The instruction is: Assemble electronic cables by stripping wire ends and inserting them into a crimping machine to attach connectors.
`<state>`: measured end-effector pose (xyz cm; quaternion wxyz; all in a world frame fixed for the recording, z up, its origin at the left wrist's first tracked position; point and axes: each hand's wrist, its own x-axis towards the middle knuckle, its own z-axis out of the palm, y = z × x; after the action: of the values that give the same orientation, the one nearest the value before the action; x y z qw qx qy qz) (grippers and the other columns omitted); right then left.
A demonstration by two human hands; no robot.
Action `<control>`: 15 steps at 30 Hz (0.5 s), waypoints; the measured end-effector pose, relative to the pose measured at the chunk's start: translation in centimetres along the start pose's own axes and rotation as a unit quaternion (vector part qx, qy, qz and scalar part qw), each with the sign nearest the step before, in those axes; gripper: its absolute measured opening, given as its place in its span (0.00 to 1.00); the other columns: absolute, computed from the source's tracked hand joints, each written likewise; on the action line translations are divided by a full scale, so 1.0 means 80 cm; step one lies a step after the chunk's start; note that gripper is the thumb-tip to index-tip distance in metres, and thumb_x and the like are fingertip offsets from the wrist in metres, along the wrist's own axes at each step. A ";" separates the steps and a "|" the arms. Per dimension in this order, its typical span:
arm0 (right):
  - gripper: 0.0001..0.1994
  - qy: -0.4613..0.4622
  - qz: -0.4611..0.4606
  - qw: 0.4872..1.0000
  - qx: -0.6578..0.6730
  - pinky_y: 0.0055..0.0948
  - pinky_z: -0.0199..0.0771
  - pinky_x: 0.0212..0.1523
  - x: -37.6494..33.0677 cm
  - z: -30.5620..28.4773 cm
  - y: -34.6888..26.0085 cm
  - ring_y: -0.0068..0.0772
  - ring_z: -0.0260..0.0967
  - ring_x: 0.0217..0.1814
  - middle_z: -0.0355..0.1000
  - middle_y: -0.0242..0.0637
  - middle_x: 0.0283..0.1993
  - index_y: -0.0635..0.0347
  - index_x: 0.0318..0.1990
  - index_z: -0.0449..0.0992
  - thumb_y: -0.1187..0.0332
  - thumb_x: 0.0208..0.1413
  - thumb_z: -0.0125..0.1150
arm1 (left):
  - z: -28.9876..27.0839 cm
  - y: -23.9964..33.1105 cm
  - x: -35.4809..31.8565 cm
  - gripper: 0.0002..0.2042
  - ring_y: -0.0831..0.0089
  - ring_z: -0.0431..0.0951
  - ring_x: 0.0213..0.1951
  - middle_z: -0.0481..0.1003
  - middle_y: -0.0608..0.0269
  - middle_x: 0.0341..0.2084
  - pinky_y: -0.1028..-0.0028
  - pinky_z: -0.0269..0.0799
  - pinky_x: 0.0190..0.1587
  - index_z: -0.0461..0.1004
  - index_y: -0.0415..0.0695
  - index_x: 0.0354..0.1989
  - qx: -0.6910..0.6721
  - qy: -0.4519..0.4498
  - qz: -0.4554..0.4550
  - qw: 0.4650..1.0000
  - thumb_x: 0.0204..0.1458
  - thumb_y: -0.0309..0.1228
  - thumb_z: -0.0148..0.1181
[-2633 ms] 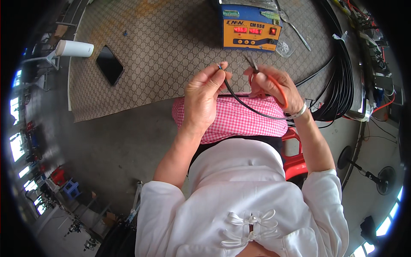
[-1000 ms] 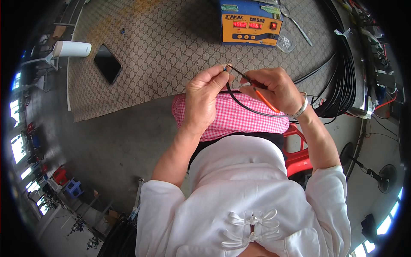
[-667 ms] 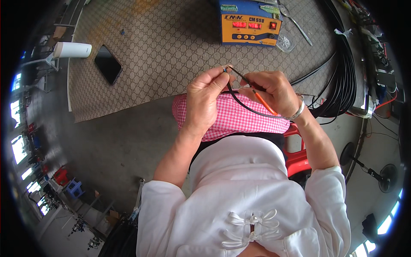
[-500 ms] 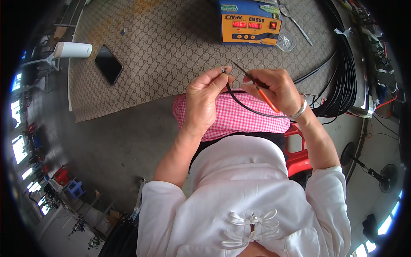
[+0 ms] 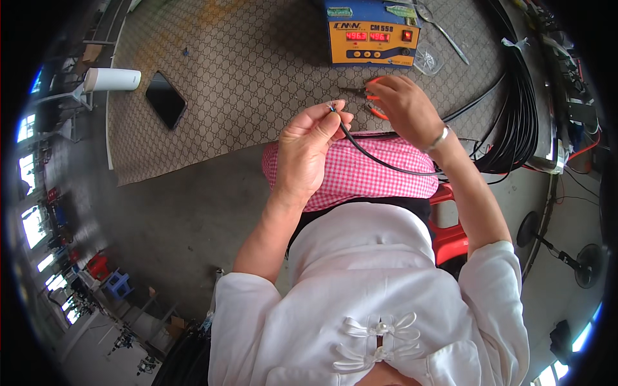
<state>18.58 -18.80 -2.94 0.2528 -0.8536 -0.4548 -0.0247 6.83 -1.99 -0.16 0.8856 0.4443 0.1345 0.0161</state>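
A: What does the left hand have?

B: It pinches the end of a thin black cable between thumb and fingertips, closed tight on it. The stripped tip with small coloured wires pokes up just past the thumb. From there the cable runs right, across the pink checked cloth on the lap, and passes under the right wrist.

A: And the right hand?

B: It is farther out over the patterned mat, fingers curled around the red handles of a pair of pliers. The metal nose points left, apart from the cable tip.

A: What lies around them?

B: Beyond the right hand stands a blue and orange soldering station with red digits on its front. Just right of it sit a small clear glass dish and a metal tool. A thick coil of black cables fills the right side. At far left on the mat lie a dark phone and a white cylinder on its side. A red plastic stool shows beneath the person.
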 end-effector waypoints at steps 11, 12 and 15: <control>0.08 -0.199 0.086 0.932 0.292 0.33 0.66 0.29 -0.110 -0.058 -0.021 0.43 0.67 0.26 0.69 0.44 0.24 0.67 0.33 0.73 0.73 0.44 0.59 | 0.033 -0.020 -0.009 0.09 0.76 0.72 0.38 0.74 0.60 0.34 0.77 0.67 0.44 0.71 0.39 0.41 0.089 -0.044 -0.086 0.991 0.51 0.24 0.53; 0.07 -0.216 0.112 0.935 0.259 0.33 0.65 0.29 -0.133 -0.064 -0.010 0.43 0.67 0.26 0.69 0.45 0.24 0.67 0.32 0.73 0.74 0.43 0.59 | 0.035 -0.031 -0.015 0.09 0.76 0.72 0.39 0.74 0.60 0.34 0.77 0.67 0.45 0.71 0.38 0.40 0.104 -0.046 -0.104 0.988 0.51 0.24 0.53; 0.04 -0.335 0.232 0.905 0.125 0.35 0.65 0.29 -0.212 -0.074 0.035 0.43 0.67 0.26 0.68 0.43 0.23 0.62 0.24 0.72 0.71 0.42 0.55 | 0.021 -0.073 -0.021 0.10 0.76 0.73 0.38 0.74 0.61 0.33 0.78 0.68 0.44 0.70 0.35 0.41 0.209 -0.064 -0.126 0.968 0.50 0.23 0.53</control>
<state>11.99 -35.72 -3.58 0.1885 -0.8543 -0.3014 0.3791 5.14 -7.09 -3.41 0.7749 0.5989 0.1326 -0.1526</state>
